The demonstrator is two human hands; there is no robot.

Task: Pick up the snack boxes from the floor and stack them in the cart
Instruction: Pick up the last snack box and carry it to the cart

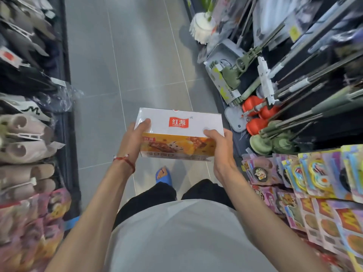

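I hold one snack box in front of my waist, above the aisle floor. Its top is white with a red logo and its near side is orange with food pictures. My left hand grips its left end, thumb on the top face. My right hand grips its right end the same way. The box is level. No cart and no other snack boxes are in view.
Grey tiled aisle floor runs ahead. Slippers hang on the left shelf. Mops and plungers crowd the right side, with colourful packets nearer me. My blue sandal is below the box.
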